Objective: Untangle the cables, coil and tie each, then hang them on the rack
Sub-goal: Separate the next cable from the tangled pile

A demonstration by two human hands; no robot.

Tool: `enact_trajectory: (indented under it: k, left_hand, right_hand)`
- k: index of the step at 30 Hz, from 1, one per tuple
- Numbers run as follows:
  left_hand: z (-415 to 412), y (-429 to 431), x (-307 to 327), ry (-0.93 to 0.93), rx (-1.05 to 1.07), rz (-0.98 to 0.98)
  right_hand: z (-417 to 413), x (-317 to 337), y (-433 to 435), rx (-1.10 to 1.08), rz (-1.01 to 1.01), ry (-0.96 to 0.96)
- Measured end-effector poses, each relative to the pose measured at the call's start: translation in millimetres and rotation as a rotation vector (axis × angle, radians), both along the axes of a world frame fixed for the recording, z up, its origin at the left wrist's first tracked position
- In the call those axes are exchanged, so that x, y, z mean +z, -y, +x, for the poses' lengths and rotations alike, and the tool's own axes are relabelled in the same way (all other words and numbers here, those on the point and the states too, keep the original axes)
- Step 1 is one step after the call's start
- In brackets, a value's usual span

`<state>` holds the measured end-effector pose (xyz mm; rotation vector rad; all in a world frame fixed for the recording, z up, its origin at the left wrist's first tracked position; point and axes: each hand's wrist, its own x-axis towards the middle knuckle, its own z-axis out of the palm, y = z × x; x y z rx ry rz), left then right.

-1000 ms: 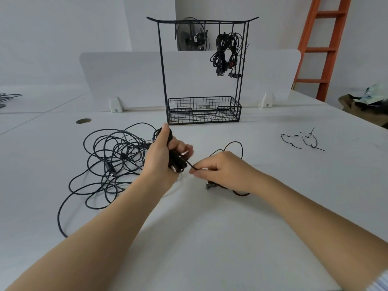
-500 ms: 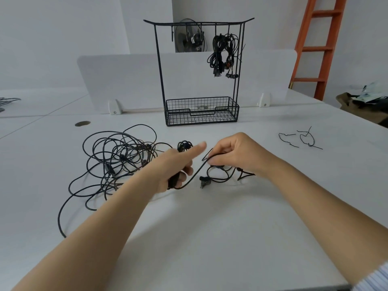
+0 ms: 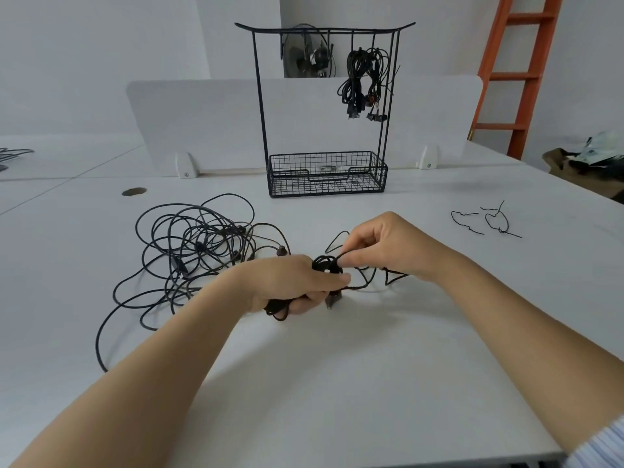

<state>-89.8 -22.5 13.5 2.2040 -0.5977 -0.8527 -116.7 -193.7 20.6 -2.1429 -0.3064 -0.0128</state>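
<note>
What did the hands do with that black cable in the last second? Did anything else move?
The left hand tipped from upright to sideways, keeping its grip on the small coil. The right hand lifted a loose loop of it and brought that onto the coil, pinching it there. The tangled pile, the ties and the bundles hung on the rack stayed put.

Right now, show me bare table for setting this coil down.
Bare: the near table between the coil and the front edge, and the stretch between the rack and the loose ties. Crowded: the left side, under the cable tangle.
</note>
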Motion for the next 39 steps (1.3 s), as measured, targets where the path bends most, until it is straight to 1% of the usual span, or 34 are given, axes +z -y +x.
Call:
enact_trajectory:
  k: [4,7,9,11,13,14,17,18,20,23,26,28,30,34,35,37,39]
  left_hand:
    - [3.3,-3.0,0.6,-0.060,0.054,-0.183]
    - [5.6,-3.2,2.4,-0.078,0.177,-0.425]
    - [8.1,-2.6,2.8,-0.054,0.273,-0.594]
    - [12.4,-1.3,2.1,-0.009,0.398,-0.773]
    - [17.5,-1.0,3.3,0.023,0.540,-0.943]
    - [19.8,-1.8,4.8,-0.003,0.598,-1.036]
    - [23.0,-5.8,10.1,-0.225,0.684,-1.323]
    - [22.9,-6.9,11.1,-0.283,0.691,-1.389]
    - [22.9,-7.7,10.0,-0.343,0.696,-1.449]
    - [21.6,-4.7,7.8,-0.371,0.725,-1.428]
    - [18.5,0.4,7.1,-0.349,0.755,-1.346]
    - [18.6,-1.0,7.0,-0.383,0.755,-1.287]
    - [21.0,-5.7,7.1,-0.408,0.757,-1.199]
    - [23.7,-10.1,4.7,-0.350,0.711,-0.903]
    - [23.3,-9.4,3.8,-0.325,0.680,-0.821]
    - [21.0,-7.3,2.9,-0.271,0.604,-0.677]
    - [16.1,-5.2,3.3,-0.212,0.515,-0.555]
  right_hand:
    - [1.0,-0.8,4.7,0.011,-0.003,-0.032]
    - [2.1,-2.0,7.1,-0.024,-0.093,-0.070]
    - [3.4,-4.7,7.1,-0.045,-0.198,-0.093]
    - [4.1,-6.3,5.6,-0.038,-0.250,-0.098]
    - [4.1,-5.0,4.9,-0.040,-0.180,-0.070]
    - [3.9,-3.3,5.6,-0.047,-0.112,-0.042]
    - [0.7,3.4,6.6,-0.031,0.063,0.005]
    - [-0.5,5.0,6.8,-0.008,0.087,-0.022]
    - [-1.7,5.5,7.2,0.064,0.060,-0.116]
    - [-3.3,0.8,0.3,0.169,-0.096,-0.232]
    - [-2.2,-7.1,-8.8,0.180,-0.311,-0.259]
    - [-1.0,-8.7,-9.7,0.157,-0.330,-0.242]
    - [0.8,-6.9,-6.7,0.088,-0.238,-0.173]
    - [7.9,-3.3,2.8,-0.165,0.181,0.046]
    - [9.6,-3.1,4.1,-0.214,0.255,0.092]
    - [9.9,-3.0,3.1,-0.259,0.335,0.162]
    - [6.9,-1.5,-0.2,-0.258,0.353,0.204]
